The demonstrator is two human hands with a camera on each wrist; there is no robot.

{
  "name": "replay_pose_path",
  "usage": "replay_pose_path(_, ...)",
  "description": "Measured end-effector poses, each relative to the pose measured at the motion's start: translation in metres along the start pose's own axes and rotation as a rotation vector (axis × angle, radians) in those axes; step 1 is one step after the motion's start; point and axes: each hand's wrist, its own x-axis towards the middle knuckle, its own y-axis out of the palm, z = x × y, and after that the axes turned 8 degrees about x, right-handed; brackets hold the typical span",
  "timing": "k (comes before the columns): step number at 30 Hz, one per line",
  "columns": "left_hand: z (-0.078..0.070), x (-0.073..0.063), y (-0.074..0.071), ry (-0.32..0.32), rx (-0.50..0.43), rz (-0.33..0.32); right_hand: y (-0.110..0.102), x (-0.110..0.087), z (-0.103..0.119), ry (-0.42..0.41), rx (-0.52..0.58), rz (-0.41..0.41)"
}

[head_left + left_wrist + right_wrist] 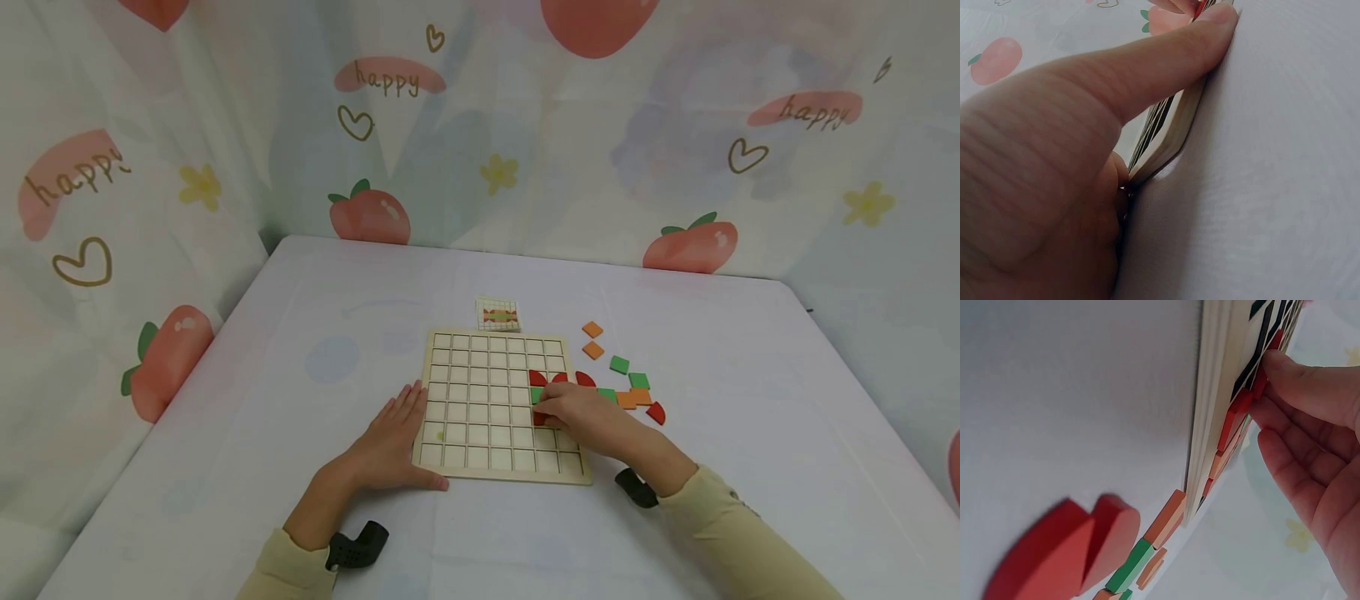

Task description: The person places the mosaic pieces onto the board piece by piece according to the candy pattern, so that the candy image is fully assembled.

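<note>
A wooden grid board (480,412) lies flat on the table. My left hand (382,450) rests at its near left corner, fingers straight along the left side. The left thumb (1179,59) lies against the front edge in the left wrist view. Over the board's right columns, my right hand (596,417) pinches a red tile (1260,382) between thumb and fingers, low at the grid. Another red tile (1234,419) sits beside it in the right wrist view. Red quarter-circle tiles (537,377) and a green tile (536,395) sit in nearby cells; the hand covers other cells.
A small pattern card (498,315) lies behind the board. To the right are loose orange tiles (592,350), green tiles (619,365) and red quarter-circle tiles (656,412). A printed curtain (465,150) hangs behind the white table (225,467).
</note>
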Motion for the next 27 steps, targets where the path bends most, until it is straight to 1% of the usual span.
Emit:
replay_pose_path(6,-0.0002,-0.0003,-0.0004,0.011,0.001,-0.003,0.0015,0.0012,0.0012,-0.019,-0.033,-0.029)
replay_pose_path(10,-0.0002,-0.0005,-0.0008,0.014,-0.001,-0.006,0.0028,0.0029,0.0019,-0.012,-0.046,-0.034)
replay_pose_path(20,0.0008,0.0006,0.0016,0.012,-0.008,-0.005,0.0011,0.0061,0.0025,0.068,-0.013,0.026)
replay_pose_path(23,0.0013,0.0007,0.0020,0.011,-0.007,-0.008,-0.0005,0.0079,0.0030,0.064,-0.013,0.040)
replay_pose_path(27,0.0016,0.0007,0.0016,0.009,-0.006,-0.009,-0.0019,0.0095,0.0019,0.032,-0.039,0.056)
